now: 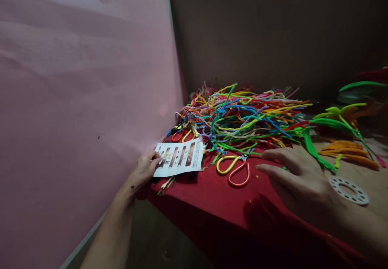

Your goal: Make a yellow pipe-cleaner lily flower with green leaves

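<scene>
My left hand (pixel 147 167) pinches the left edge of a white printed instruction sheet (pixel 177 159) at the table's left corner. Just right of the sheet lies a pair of scissors (pixel 241 168) with one yellow and one red handle loop, on the red tablecloth. My right hand (pixel 298 176) hovers over the cloth, its fingers stretched out and apart near the scissors, with nothing seen in it. Behind both hands spreads a tangled heap of colourful pipe cleaners (pixel 242 115).
Another pair of scissors (pixel 183 135) lies behind the sheet. At the right are orange fuzzy strips (pixel 348 154), green leaf-like shapes (pixel 317 156) and a white ring with holes (pixel 350 191). A pinkish panel (pixel 91 119) rises at left; the tablecloth (pixel 206 198) hangs over the front edge.
</scene>
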`<action>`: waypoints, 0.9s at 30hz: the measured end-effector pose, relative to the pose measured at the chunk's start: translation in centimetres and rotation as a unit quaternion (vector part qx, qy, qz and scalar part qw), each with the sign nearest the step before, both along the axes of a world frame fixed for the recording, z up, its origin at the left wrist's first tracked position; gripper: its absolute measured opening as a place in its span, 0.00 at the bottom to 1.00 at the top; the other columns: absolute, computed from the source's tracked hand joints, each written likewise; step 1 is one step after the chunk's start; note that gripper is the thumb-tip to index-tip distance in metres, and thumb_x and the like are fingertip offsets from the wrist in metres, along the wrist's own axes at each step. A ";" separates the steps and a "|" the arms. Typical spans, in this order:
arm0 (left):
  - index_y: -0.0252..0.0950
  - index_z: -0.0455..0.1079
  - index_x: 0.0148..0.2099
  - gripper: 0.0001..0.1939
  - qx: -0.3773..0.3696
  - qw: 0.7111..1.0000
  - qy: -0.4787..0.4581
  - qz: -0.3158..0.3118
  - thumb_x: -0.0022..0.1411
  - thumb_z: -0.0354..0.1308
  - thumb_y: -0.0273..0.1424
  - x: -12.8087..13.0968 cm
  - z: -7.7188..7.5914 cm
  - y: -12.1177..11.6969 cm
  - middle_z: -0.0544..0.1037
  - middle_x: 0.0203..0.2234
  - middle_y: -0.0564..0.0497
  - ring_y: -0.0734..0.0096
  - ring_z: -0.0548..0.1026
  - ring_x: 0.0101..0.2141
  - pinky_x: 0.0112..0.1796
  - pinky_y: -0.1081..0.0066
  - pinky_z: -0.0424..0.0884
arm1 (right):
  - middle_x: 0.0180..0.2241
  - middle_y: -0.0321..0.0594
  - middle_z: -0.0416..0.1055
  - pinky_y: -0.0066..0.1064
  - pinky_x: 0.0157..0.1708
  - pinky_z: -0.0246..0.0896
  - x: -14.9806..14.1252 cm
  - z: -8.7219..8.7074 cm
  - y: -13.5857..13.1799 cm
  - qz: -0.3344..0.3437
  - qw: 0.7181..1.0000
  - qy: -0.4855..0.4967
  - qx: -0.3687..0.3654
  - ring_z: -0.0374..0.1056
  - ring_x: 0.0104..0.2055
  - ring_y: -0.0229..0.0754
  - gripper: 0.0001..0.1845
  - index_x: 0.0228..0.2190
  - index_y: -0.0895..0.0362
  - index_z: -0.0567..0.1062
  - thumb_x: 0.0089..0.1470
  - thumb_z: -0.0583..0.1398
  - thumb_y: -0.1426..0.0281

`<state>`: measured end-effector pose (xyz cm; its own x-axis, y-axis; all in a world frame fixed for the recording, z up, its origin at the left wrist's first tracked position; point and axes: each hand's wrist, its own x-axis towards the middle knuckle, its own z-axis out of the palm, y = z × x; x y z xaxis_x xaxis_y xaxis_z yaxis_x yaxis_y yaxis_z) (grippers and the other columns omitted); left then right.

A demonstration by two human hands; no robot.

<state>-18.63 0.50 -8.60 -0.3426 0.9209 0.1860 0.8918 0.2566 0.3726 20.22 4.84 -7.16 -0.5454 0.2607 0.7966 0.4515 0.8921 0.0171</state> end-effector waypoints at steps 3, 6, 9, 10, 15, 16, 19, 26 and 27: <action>0.37 0.64 0.30 0.09 0.016 1.000 -0.012 0.022 0.54 0.46 0.35 0.1 0.5 -0.3 0.68 0.22 0.54 0.70 0.66 0.25 0.27 0.72 0.61 | 0.38 0.48 0.68 0.37 0.36 0.61 -0.4 -0.3 0.2 0.017 1.000 -0.007 -0.016 0.64 0.39 0.44 0.13 0.35 0.58 0.73 0.49 0.55 0.83; 0.37 0.64 0.31 0.09 0.029 0.999 -0.012 0.039 0.54 0.46 0.35 0.6 1.1 -0.4 0.69 0.22 0.54 0.71 0.67 0.26 0.28 0.72 0.61 | 0.37 0.47 0.68 0.34 0.34 0.62 -0.7 -0.5 0.6 0.034 0.998 -0.011 -0.045 0.65 0.38 0.43 0.12 0.34 0.58 0.73 0.50 0.55 0.82; 0.38 0.64 0.32 0.10 0.025 0.999 -0.013 0.045 0.55 0.46 0.37 1.2 1.6 -0.2 0.70 0.22 0.55 0.71 0.67 0.26 0.27 0.73 0.61 | 0.35 0.45 0.68 0.31 0.32 0.62 -0.9 -0.7 1.0 0.043 0.996 -0.011 -0.073 0.65 0.36 0.41 0.12 0.33 0.57 0.74 0.51 0.54 0.81; 0.38 0.64 0.32 0.10 0.017 0.999 -0.015 0.041 0.55 0.46 0.37 1.4 1.6 -0.1 0.70 0.22 0.55 0.71 0.67 0.26 0.27 0.73 0.61 | 0.35 0.45 0.68 0.30 0.32 0.63 -1.0 -0.7 1.1 0.046 0.995 -0.010 -0.083 0.66 0.36 0.40 0.12 0.33 0.57 0.73 0.51 0.53 0.81; 0.38 0.65 0.29 0.06 -0.029 0.999 0.001 0.019 0.52 0.49 0.33 1.6 1.6 0.7 0.71 0.22 0.53 0.70 0.67 0.25 0.26 0.72 0.59 | 0.33 0.44 0.68 0.28 0.31 0.63 -0.8 -1.1 1.2 0.047 0.993 0.004 -0.104 0.66 0.36 0.39 0.11 0.33 0.57 0.73 0.51 0.54 0.81; 0.38 0.66 0.29 0.06 -0.034 0.999 0.005 0.012 0.51 0.49 0.33 1.6 1.7 0.8 0.71 0.22 0.53 0.69 0.67 0.25 0.27 0.72 0.59 | 0.33 0.44 0.68 0.28 0.31 0.63 -0.7 -1.1 1.2 0.045 0.994 0.007 -0.101 0.66 0.35 0.39 0.11 0.33 0.58 0.73 0.51 0.54 0.81; 0.38 0.67 0.31 0.08 -0.044 0.999 0.013 0.002 0.52 0.49 0.33 1.8 2.2 0.9 0.72 0.24 0.52 0.68 0.69 0.27 0.28 0.72 0.60 | 0.33 0.44 0.68 0.28 0.32 0.62 -0.4 -1.4 1.2 0.046 0.994 0.012 -0.098 0.65 0.35 0.38 0.11 0.32 0.58 0.73 0.51 0.54 0.81; 0.37 0.70 0.32 0.11 -0.030 0.999 -0.017 -0.017 0.52 0.49 0.35 2.3 3.2 1.1 0.73 0.24 0.53 0.68 0.69 0.27 0.29 0.71 0.61 | 0.34 0.44 0.68 0.29 0.31 0.62 0.0 -1.8 1.3 0.041 0.993 0.015 -0.105 0.66 0.35 0.39 0.12 0.34 0.57 0.73 0.51 0.54 0.81; 0.37 0.70 0.32 0.10 -0.026 0.999 -0.025 -0.017 0.52 0.49 0.35 2.3 3.1 1.1 0.73 0.23 0.53 0.69 0.69 0.27 0.29 0.72 0.62 | 0.34 0.44 0.68 0.29 0.31 0.62 0.0 -1.8 1.3 0.042 0.994 0.016 -0.104 0.66 0.35 0.39 0.12 0.33 0.57 0.73 0.51 0.54 0.81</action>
